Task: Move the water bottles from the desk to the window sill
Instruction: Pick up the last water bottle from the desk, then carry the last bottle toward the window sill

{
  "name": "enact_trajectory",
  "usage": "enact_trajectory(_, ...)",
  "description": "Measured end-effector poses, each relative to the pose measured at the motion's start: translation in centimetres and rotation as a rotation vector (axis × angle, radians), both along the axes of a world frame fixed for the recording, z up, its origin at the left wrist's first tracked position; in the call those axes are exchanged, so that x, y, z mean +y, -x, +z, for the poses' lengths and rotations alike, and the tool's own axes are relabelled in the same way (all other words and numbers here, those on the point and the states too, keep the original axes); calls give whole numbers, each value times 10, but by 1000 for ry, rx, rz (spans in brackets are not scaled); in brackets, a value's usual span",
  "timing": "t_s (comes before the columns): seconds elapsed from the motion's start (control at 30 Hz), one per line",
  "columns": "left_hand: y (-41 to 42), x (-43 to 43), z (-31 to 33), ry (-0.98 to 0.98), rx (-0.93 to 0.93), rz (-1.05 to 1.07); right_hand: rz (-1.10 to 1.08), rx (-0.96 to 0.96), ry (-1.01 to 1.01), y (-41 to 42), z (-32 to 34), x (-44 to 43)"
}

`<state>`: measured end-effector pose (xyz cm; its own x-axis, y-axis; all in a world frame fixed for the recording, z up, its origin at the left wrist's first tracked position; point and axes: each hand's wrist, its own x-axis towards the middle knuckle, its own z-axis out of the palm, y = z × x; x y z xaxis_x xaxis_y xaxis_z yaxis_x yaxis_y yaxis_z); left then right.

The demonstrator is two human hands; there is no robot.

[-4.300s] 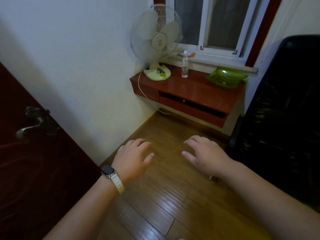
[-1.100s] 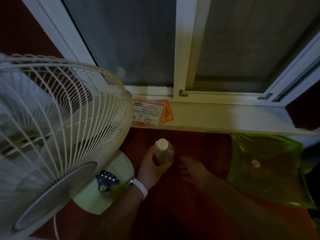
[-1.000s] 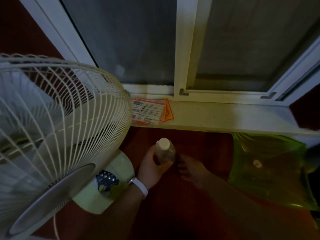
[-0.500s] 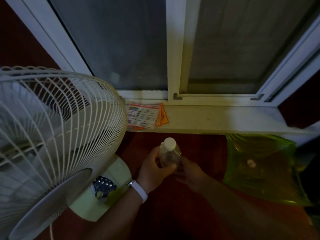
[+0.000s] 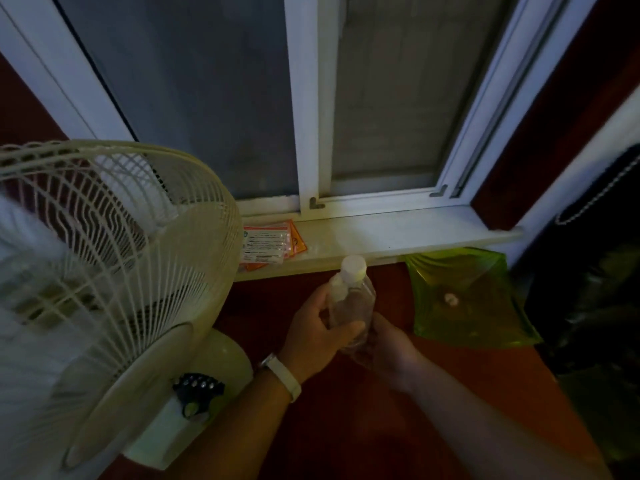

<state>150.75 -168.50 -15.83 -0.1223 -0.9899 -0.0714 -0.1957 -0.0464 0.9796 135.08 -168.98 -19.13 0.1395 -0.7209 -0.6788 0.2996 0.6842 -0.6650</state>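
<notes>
A clear water bottle (image 5: 356,299) with a white cap is held upright above the dark red desk (image 5: 363,427), just in front of the white window sill (image 5: 398,233). My left hand (image 5: 315,334), with a white watch strap on the wrist, wraps the bottle's left side. From the right, my right hand (image 5: 388,344) grips its lower part. The bottle's cap reaches the sill's front edge. Blur doubles the cap's outline.
A large cream fan (image 5: 114,271) stands on the desk at the left, its cage close to my left arm. Orange and white packets (image 5: 270,242) lie on the sill's left end. A green glass dish (image 5: 467,296) sits at the right. A black chair (image 5: 599,306) is at far right.
The bottle has come up off the desk toward the sill. My right hand, which lay beside it, has closed on its lower part. The view has shifted a little to the right.
</notes>
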Motion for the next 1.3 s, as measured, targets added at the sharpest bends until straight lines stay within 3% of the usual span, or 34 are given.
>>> enact_trajectory(0.27, 28, 14, 7, 41, 100, -174, -125, 10, 23, 33, 13, 50)
enact_trajectory(0.57, 105, 51, 40, 81, 29, -417, -314, 14, 111, 106, 32, 124)
enact_trajectory(0.87, 242, 132, 74, 79, -2, -654, -457, 28, 180, 225, 69, 242)
enact_trajectory(1.3, 464, 296, 97, 136, -3, -1081, -869, 92, 209, 395, 79, 452)
